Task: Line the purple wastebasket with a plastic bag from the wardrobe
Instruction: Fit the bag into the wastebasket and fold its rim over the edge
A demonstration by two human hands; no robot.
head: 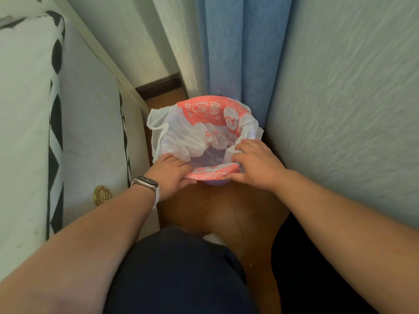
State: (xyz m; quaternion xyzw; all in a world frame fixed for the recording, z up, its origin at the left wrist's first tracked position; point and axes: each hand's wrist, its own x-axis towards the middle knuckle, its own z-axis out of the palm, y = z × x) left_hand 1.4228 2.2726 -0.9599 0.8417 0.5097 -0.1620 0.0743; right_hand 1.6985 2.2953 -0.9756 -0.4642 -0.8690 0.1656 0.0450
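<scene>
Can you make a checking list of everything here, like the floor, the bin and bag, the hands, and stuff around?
Surface: brown wooden floor, bare near the bin.
Job's things: plastic bag, white and red, open inside the purple wastebasket; its top is folded over the far rim, the near edge is being pulled over.
Clutter: gold disc on the mattress side.
Grippers: left hand and right hand both pinch the bag's near edge; a watch on the left wrist.
Cables: nothing seen.
Surroundings: blue curtain behind the bin, textured wall on the right.
</scene>
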